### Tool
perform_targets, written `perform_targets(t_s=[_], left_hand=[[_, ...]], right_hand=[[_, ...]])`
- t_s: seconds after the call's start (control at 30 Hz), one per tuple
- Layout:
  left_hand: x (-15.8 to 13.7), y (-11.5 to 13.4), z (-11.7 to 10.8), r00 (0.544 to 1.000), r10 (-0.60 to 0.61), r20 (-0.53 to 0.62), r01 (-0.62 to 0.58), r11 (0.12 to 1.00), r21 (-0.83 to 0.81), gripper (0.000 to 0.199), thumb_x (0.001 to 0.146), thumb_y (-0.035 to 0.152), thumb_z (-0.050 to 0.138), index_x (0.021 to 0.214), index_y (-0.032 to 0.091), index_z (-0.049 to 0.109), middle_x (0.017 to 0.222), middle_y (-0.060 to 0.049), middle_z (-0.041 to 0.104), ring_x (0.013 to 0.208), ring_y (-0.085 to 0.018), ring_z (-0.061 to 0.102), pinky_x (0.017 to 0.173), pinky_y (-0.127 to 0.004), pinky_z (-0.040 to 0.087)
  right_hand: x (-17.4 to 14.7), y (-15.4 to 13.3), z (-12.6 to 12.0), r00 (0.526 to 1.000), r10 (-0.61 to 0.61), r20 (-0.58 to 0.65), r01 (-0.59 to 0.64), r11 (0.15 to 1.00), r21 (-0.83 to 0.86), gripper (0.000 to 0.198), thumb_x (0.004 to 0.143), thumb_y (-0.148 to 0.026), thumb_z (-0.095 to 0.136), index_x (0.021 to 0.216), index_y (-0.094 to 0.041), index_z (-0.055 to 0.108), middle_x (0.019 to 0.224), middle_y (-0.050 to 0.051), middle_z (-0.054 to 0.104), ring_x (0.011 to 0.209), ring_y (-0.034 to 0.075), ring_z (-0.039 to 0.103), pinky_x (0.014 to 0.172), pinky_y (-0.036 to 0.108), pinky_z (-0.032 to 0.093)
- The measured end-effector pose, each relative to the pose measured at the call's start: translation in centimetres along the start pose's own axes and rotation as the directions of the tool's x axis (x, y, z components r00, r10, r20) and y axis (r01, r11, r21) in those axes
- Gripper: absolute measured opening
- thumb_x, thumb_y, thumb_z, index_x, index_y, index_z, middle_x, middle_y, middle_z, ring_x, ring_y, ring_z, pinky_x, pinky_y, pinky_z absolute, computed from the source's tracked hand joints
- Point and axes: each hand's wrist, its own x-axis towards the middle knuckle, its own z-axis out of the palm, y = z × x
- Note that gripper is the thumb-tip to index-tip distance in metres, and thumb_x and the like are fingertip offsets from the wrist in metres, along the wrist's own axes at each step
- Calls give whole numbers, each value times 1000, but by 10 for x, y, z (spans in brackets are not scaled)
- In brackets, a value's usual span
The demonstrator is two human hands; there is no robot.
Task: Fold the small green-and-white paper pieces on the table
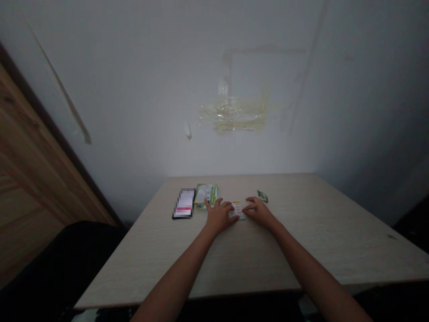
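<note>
A small, flat white packet [237, 209] with yellow and reddish print lies on the table between my two hands. My left hand [218, 217] grips its left side with thumb and index finger, the other fingers loosely spread. At its right edge, the thumb and a fingertip of my right hand [259, 212] are pinched together. Just behind my right hand is a small dark green wrapper piece [262, 196]. A green and white plastic package [205, 195] lies behind my left hand, partly covered by its fingers.
A phone [184, 204] with a lit, blurred screen lies left of the green package. The pale wooden table [248, 264] meets a wall [144, 89] with peeling clear tape [234, 115]. A wooden panel [36, 165] and a dark chair-like shape [67, 259] stand at left.
</note>
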Motion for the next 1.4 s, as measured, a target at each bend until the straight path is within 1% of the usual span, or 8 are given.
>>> perform_targets(t_s=[0.33, 0.47, 0.6, 0.77, 1.1, 1.23, 1.33, 1.4], left_hand=[[0, -1, 1, 999, -24, 31, 24, 1000, 14, 34, 82, 57, 60, 109, 36, 65, 132, 1, 62, 135, -35, 37, 104, -81, -3], [0, -1, 0, 999, -35, 29, 35, 999, 10, 34, 82, 58, 61, 108, 38, 65, 132, 1, 62, 136, -35, 37, 105, -81, -2], [0, -1, 0, 999, -33, 33, 32, 999, 15, 35, 82, 58, 60, 110, 38, 65, 132, 1, 62, 136, -35, 37, 105, -81, -1], [0, -1, 1, 999, -25, 28, 25, 1000, 17, 34, 82, 57, 60, 110, 38, 65, 132, 1, 62, 136, -34, 37, 105, -80, -3], [0, -2, 1, 1000, -9, 16, 9, 1000, -2, 32, 83, 56, 60, 108, 38, 65, 130, 2, 63, 134, -33, 40, 103, -81, -8], [-1, -4, 1, 1000, 0, 13, 0, 1000, 8, 32, 83, 56, 59, 109, 38, 65, 131, 1, 63, 134, -33, 40, 106, -79, -8], [-2, -6, 0, 1000, 7, 15, -7, 1000, 10, 34, 84, 57, 58, 112, 39, 65, 131, 2, 63, 136, -33, 39, 106, -78, -10], [-2, -8, -1, 1000, 8, 27, -8, 1000, 9, 35, 84, 58, 57, 113, 39, 64, 132, 2, 63, 137, -33, 37, 106, -78, -11]], right_hand=[[14, 7, 12, 999, 38, -33, -41, 993, -109, 15, 81, -28, 67, 88, -19, 78, 127, 13, 61, 119, 24, 54, 107, 40, 37], [18, 7, 14, 999, 28, -41, -35, 985, -171, 21, 85, -32, 65, 95, -20, 78, 127, 13, 62, 119, 25, 55, 106, 39, 38], [21, 4, 14, 999, 35, -33, -42, 969, -242, 23, 88, -32, 61, 101, -21, 77, 124, 12, 63, 117, 25, 55, 105, 38, 39], [21, -2, 13, 1000, 24, -10, -26, 947, -321, 27, 91, -32, 57, 111, -25, 74, 123, 11, 61, 116, 24, 54, 104, 36, 37], [20, -12, 13, 999, 48, -5, -46, 905, -423, 31, 93, -32, 52, 118, -29, 69, 123, 8, 58, 116, 22, 51, 104, 32, 34], [17, -9, 14, 1000, 18, -19, -24, 918, -396, 32, 93, -34, 52, 120, -31, 68, 123, 8, 57, 117, 22, 50, 106, 35, 34], [16, -2, 14, 999, -5, -33, -6, 947, -322, 32, 90, -33, 56, 119, -28, 69, 122, 9, 58, 116, 24, 50, 106, 37, 34], [15, 3, 13, 998, -8, -57, -6, 969, -249, 32, 86, -32, 61, 115, -24, 71, 118, 10, 61, 114, 24, 53, 104, 38, 37]])
